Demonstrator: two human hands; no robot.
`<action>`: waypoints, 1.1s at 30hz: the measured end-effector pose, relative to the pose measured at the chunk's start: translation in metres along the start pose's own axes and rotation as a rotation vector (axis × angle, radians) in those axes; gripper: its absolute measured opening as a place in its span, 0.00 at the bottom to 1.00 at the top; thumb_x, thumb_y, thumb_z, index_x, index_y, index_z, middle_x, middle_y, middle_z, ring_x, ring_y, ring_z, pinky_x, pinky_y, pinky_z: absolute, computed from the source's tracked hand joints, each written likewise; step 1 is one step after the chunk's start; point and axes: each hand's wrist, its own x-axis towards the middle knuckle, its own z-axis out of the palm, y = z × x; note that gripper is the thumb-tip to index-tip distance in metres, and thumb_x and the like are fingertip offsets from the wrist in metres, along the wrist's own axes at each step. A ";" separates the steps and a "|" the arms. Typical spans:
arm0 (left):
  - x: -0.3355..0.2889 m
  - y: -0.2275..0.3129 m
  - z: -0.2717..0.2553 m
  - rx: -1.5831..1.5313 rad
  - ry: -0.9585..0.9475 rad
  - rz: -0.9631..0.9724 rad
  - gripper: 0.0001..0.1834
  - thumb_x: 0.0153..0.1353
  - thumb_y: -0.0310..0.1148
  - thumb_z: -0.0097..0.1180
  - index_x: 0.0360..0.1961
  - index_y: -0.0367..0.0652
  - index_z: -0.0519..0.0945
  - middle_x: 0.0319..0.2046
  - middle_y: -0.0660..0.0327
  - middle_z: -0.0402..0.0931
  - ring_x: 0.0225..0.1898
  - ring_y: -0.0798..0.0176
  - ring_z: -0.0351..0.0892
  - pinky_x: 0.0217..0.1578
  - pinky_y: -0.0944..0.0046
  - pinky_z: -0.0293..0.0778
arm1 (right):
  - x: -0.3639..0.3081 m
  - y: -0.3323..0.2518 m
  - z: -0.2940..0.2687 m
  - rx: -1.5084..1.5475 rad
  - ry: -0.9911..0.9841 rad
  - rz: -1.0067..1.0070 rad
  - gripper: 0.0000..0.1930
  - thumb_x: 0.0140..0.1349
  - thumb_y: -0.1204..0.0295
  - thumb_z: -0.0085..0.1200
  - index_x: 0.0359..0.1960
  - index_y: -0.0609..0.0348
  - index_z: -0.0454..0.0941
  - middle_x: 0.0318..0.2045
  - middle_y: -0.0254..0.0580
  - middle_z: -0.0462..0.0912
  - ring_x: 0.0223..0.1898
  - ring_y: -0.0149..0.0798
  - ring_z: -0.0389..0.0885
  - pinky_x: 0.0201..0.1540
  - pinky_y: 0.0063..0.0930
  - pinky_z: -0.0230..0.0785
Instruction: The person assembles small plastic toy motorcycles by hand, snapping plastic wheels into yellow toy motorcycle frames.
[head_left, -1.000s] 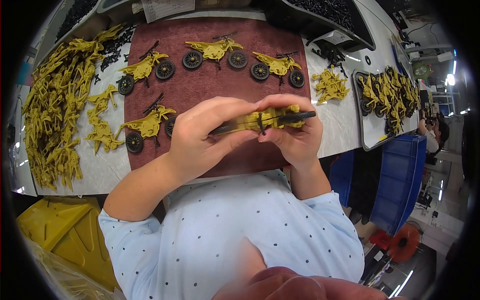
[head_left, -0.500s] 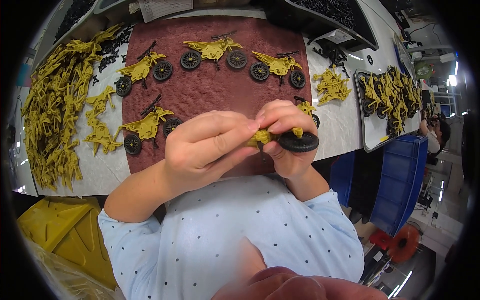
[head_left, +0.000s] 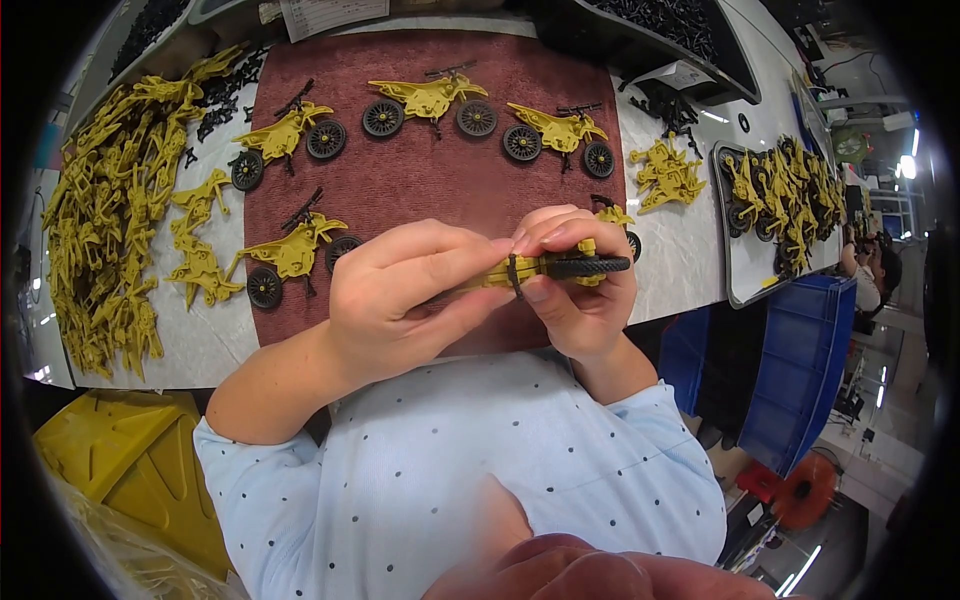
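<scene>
Both my hands hold one yellow toy motorcycle [head_left: 497,272] above the near edge of a red cloth. My left hand [head_left: 405,285] pinches its yellow body, most of which the fingers hide. My right hand [head_left: 580,300] grips the end with a black wheel [head_left: 590,267], which is seen nearly edge-on. A slim black part [head_left: 514,276] crosses the body between my fingertips. Beyond my hands, similar toy motorcycles lie on the cloth: one at the top middle [head_left: 428,100], one at the upper right [head_left: 558,132], and others at the left.
The red cloth [head_left: 420,185] covers the table's middle. Yellow body parts [head_left: 115,220] are heaped at the left, with a smaller pile [head_left: 665,175] right of the cloth. A tray [head_left: 738,285] of wheeled toys stands farther right. Black bins [head_left: 735,75] line the back; blue crates [head_left: 795,370] stand beside the table.
The toy motorcycle has turned in my hands, so its wheel now shows edge-on instead of its tilted face. My fingers have shifted slightly around it.
</scene>
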 end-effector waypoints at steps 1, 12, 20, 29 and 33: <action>0.000 0.000 0.000 0.010 0.000 0.007 0.19 0.44 0.19 0.67 0.41 0.34 0.82 0.32 0.55 0.80 0.29 0.61 0.80 0.29 0.67 0.75 | 0.000 0.000 0.000 0.017 0.002 0.023 0.15 0.56 0.81 0.60 0.44 0.62 0.70 0.38 0.45 0.78 0.41 0.41 0.77 0.45 0.33 0.71; 0.009 -0.019 -0.012 0.573 0.216 0.355 0.22 0.38 0.17 0.67 0.41 0.32 0.82 0.36 0.55 0.78 0.38 0.50 0.80 0.35 0.60 0.77 | -0.007 0.008 0.004 -0.165 0.367 0.054 0.34 0.51 0.63 0.69 0.54 0.61 0.63 0.48 0.42 0.69 0.50 0.32 0.68 0.47 0.25 0.66; 0.004 -0.026 -0.002 0.635 0.019 0.522 0.24 0.41 0.31 0.62 0.44 0.34 0.81 0.42 0.54 0.76 0.41 0.52 0.76 0.38 0.57 0.72 | -0.006 -0.003 0.015 -0.570 0.156 -0.042 0.15 0.51 0.79 0.67 0.40 0.61 0.76 0.32 0.40 0.82 0.32 0.35 0.81 0.35 0.25 0.74; 0.004 -0.008 -0.001 -0.800 0.118 -0.756 0.25 0.56 0.40 0.65 0.49 0.33 0.75 0.48 0.56 0.74 0.48 0.63 0.75 0.47 0.64 0.72 | -0.006 0.005 0.007 -0.453 0.157 -0.172 0.10 0.51 0.86 0.61 0.34 0.63 0.77 0.31 0.44 0.81 0.31 0.41 0.81 0.35 0.29 0.74; 0.004 -0.010 -0.010 -0.820 -0.047 -0.958 0.21 0.58 0.30 0.63 0.50 0.31 0.73 0.45 0.55 0.77 0.47 0.62 0.78 0.51 0.62 0.74 | -0.001 0.002 0.006 -0.429 0.028 -0.125 0.09 0.52 0.82 0.62 0.35 0.63 0.77 0.32 0.44 0.81 0.32 0.41 0.80 0.35 0.28 0.73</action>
